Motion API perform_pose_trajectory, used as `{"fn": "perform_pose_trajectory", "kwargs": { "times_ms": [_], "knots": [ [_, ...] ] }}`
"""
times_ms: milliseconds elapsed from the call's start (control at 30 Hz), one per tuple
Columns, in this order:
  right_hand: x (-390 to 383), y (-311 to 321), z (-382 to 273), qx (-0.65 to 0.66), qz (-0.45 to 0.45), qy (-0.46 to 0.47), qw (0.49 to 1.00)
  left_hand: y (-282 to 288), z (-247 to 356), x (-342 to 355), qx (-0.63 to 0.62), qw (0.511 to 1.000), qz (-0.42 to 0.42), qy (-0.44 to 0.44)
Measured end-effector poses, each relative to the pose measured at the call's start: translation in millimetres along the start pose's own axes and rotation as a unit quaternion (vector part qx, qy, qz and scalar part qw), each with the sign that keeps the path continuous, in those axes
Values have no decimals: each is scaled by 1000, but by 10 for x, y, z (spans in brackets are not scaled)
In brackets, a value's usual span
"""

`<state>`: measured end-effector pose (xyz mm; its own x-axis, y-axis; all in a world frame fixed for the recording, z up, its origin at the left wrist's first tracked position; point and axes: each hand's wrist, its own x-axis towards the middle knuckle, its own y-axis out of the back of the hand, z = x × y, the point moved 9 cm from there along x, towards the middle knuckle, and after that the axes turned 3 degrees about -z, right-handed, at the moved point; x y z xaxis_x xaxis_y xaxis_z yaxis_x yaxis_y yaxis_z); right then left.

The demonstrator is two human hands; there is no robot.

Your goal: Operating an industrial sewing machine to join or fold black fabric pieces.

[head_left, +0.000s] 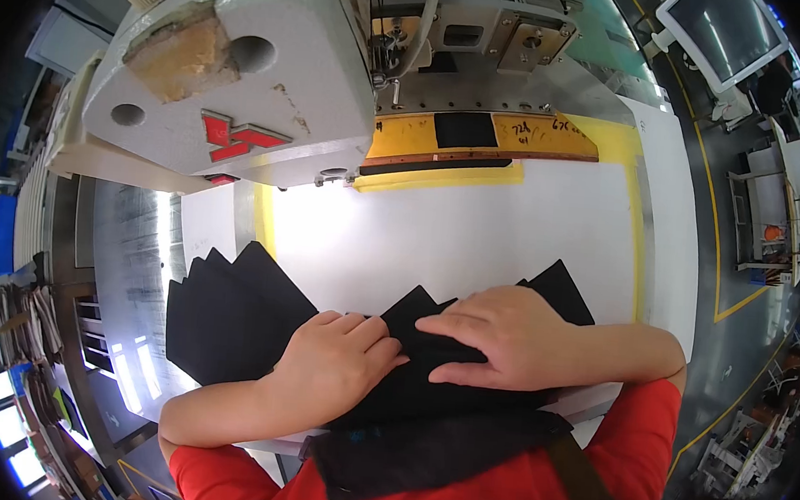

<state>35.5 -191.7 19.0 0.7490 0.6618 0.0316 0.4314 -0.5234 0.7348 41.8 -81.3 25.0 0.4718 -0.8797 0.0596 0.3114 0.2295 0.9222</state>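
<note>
Several black fabric pieces (240, 308) with pointed corners lie fanned out across the near part of the white work surface. My left hand (340, 358) is closed, its fingers curled down on the fabric at the middle, with the thumb tip against a dark edge. To its right, my right hand (511, 334) rests over more black fabric (561, 291). Its index finger and thumb point left and stand apart, with black cloth showing between them; the other fingers are mostly hidden behind the hand.
A large grey sewing machine head (244, 78) overhangs the far left. Beyond the fabric is a yellow clamp plate (531, 135) with a black patch on it. Yellow tape (640, 241) borders the white surface (458, 226). A screen (725, 36) stands at the far right.
</note>
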Motion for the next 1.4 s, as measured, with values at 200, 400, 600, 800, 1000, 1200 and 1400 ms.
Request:
{"fn": "perform_pose_trajectory", "kwargs": {
  "times_ms": [200, 400, 600, 800, 1000, 1200, 1400],
  "knots": [
    [306, 261, 394, -35, 56, -56, 996, 225, -587, 296, -133, 980, 31, 145],
    [559, 368, 696, -133, 163, -55, 976, 242, -800, 476, 102, 969, 175, 143],
    [761, 421, 907, -129, 148, -98, 976, 10, -526, 441, 64, 984, 164, 15],
    [909, 528, 987, -192, 177, -115, 958, -74, -733, 463, 108, 982, 125, 90],
    [914, 547, 1071, -152, 189, -140, 960, -111, -797, 447, 119, 979, 96, 133],
    [904, 549, 1092, -144, 206, -140, 958, -134, -817, 428, 119, 979, 90, 139],
    [883, 558, 1049, -230, 226, -106, 940, -123, -826, 440, 132, 977, 92, 143]
  ]
}}
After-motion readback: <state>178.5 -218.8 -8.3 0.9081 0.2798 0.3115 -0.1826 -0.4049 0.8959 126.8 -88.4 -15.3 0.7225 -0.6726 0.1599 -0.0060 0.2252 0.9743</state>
